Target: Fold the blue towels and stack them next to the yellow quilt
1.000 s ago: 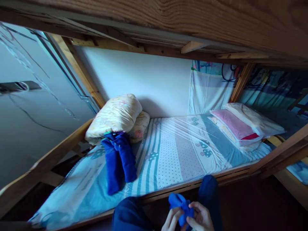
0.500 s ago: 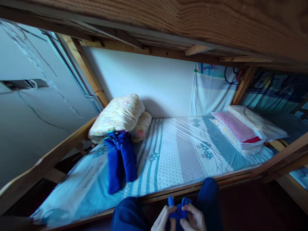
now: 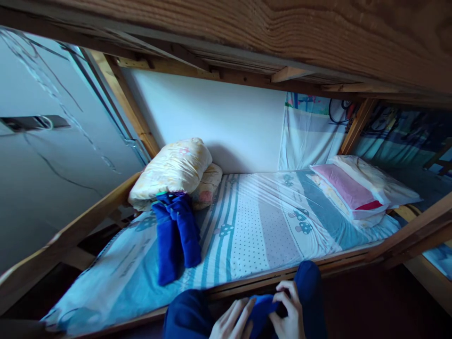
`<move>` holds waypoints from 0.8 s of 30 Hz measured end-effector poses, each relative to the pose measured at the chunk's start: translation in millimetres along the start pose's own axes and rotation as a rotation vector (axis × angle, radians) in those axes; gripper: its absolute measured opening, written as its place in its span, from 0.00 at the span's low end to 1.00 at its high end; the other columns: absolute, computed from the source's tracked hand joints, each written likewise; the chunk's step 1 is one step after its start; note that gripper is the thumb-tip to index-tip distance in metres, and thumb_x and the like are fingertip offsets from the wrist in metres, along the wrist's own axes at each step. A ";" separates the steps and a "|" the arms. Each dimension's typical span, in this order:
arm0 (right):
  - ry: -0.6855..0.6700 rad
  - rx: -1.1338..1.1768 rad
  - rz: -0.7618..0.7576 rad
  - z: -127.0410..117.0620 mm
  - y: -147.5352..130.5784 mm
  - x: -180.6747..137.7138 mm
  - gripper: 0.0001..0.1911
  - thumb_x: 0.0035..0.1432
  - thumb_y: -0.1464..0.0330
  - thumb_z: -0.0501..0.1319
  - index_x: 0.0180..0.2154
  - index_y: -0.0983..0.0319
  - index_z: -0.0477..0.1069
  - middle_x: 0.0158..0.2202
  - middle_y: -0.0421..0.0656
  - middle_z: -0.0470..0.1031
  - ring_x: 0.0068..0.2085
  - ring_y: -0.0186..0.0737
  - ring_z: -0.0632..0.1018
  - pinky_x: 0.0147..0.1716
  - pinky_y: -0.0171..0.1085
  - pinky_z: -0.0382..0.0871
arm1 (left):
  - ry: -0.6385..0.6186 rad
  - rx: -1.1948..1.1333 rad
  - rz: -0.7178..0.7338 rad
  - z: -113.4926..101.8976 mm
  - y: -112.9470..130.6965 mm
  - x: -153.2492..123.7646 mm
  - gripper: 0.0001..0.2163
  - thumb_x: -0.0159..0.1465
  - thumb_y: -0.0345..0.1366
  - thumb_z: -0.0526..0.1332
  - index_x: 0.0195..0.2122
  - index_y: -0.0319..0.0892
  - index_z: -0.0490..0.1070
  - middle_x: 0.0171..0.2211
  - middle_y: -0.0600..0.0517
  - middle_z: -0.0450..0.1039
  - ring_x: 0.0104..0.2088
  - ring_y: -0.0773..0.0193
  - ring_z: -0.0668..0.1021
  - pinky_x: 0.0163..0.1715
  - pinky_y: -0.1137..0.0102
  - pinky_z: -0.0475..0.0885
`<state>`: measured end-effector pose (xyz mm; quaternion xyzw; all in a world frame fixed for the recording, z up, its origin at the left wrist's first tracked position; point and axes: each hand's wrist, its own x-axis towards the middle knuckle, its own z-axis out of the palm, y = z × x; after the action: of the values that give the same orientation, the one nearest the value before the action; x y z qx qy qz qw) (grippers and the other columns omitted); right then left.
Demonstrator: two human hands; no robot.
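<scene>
Lower bunk bed (image 3: 268,221), blue garment (image 3: 174,238) already laid by pillow (image 3: 171,169). My left hand (image 3: 231,322), right hand (image 3: 289,313) both clamped on blue cloth (image 3: 263,310), unfinished.

head cam | looks forward-down | near lower bunk bed (image 3: 268,226)

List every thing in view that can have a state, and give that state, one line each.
Small blue fleece cloth: bunched, gripped by both hands above the lap.
Left hand: closed on the cloth's left side.
Right hand: fingers curled on the cloth's right side.
Long blue fleece garment: folded, lying on the mattress.
Pale yellow rolled duvet: bundled at the bed's left end.
Pink-and-cream folded bedding: stacked flat at the right end.
Striped bedsheet: spread smooth.
</scene>
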<state>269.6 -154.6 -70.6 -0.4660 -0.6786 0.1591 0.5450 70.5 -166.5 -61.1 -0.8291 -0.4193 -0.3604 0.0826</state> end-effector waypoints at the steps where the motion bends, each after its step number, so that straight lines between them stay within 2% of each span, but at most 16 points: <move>1: -0.005 0.001 0.016 -1.4 0.5 0.9 0.12 0.50 0.81 0.59 0.31 0.58 0.69 0.36 0.41 0.73 0.37 0.38 0.77 0.40 0.34 0.72 | 0.016 0.038 0.015 -2.3 -5.1 -1.5 0.17 0.70 0.30 0.52 0.56 0.45 0.72 0.42 0.48 0.83 0.40 0.63 0.85 0.41 0.75 0.81; 5: -0.089 0.061 0.096 -6.1 6.1 5.3 0.15 0.50 0.82 0.55 0.33 0.57 0.69 0.33 0.40 0.76 0.36 0.38 0.79 0.39 0.32 0.73 | 0.122 0.154 0.020 -10.1 -20.2 -6.0 0.14 0.70 0.30 0.53 0.53 0.44 0.74 0.41 0.48 0.83 0.41 0.60 0.85 0.41 0.72 0.82; 7: -0.123 0.071 0.144 -8.3 10.0 9.7 0.13 0.52 0.80 0.56 0.33 0.57 0.70 0.33 0.41 0.78 0.36 0.39 0.80 0.40 0.33 0.74 | 0.161 0.166 -0.007 -14.9 -25.6 -5.2 0.14 0.70 0.28 0.52 0.51 0.43 0.74 0.39 0.49 0.83 0.39 0.62 0.85 0.40 0.73 0.82; 10: -0.133 0.061 0.236 -11.1 16.9 18.6 0.07 0.59 0.73 0.58 0.31 0.58 0.72 0.30 0.42 0.78 0.32 0.39 0.79 0.35 0.33 0.75 | 0.193 0.146 -0.066 -23.9 -34.1 -1.8 0.15 0.69 0.25 0.50 0.49 0.41 0.74 0.37 0.50 0.83 0.36 0.64 0.85 0.39 0.74 0.81; 14: -0.182 0.013 0.323 -9.1 27.5 19.7 0.11 0.62 0.62 0.59 0.29 0.58 0.74 0.26 0.41 0.75 0.24 0.37 0.75 0.27 0.33 0.72 | 0.217 0.160 -0.092 -33.0 -44.7 -0.3 0.14 0.68 0.25 0.50 0.48 0.41 0.73 0.35 0.51 0.83 0.34 0.65 0.85 0.38 0.75 0.80; 17: -0.263 0.043 0.345 -1.3 34.7 -0.7 0.10 0.60 0.63 0.60 0.29 0.59 0.74 0.27 0.43 0.77 0.28 0.40 0.78 0.31 0.34 0.74 | 0.237 0.217 -0.061 -40.5 -53.0 -1.8 0.12 0.68 0.27 0.51 0.46 0.41 0.73 0.33 0.52 0.83 0.33 0.65 0.85 0.37 0.75 0.79; 20: -0.304 0.113 0.385 6.2 37.6 -32.1 0.09 0.59 0.65 0.59 0.33 0.59 0.77 0.32 0.45 0.80 0.34 0.44 0.81 0.37 0.37 0.76 | 0.257 0.307 -0.075 -55.0 -65.3 -1.9 0.12 0.66 0.27 0.54 0.45 0.42 0.74 0.32 0.53 0.83 0.33 0.64 0.85 0.39 0.75 0.79; 24: -0.322 0.221 0.489 1.5 27.4 -54.5 0.10 0.62 0.66 0.59 0.37 0.58 0.80 0.36 0.44 0.81 0.38 0.45 0.82 0.41 0.38 0.75 | 0.251 0.461 -0.124 -79.2 -84.9 2.6 0.16 0.59 0.23 0.52 0.42 0.43 0.75 0.31 0.54 0.83 0.32 0.65 0.84 0.34 0.77 0.76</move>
<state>279.2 -184.0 -123.2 -0.5221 -0.6027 0.4300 0.4233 -34.4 -145.7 -15.8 -0.7101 -0.5266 -0.3596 0.2986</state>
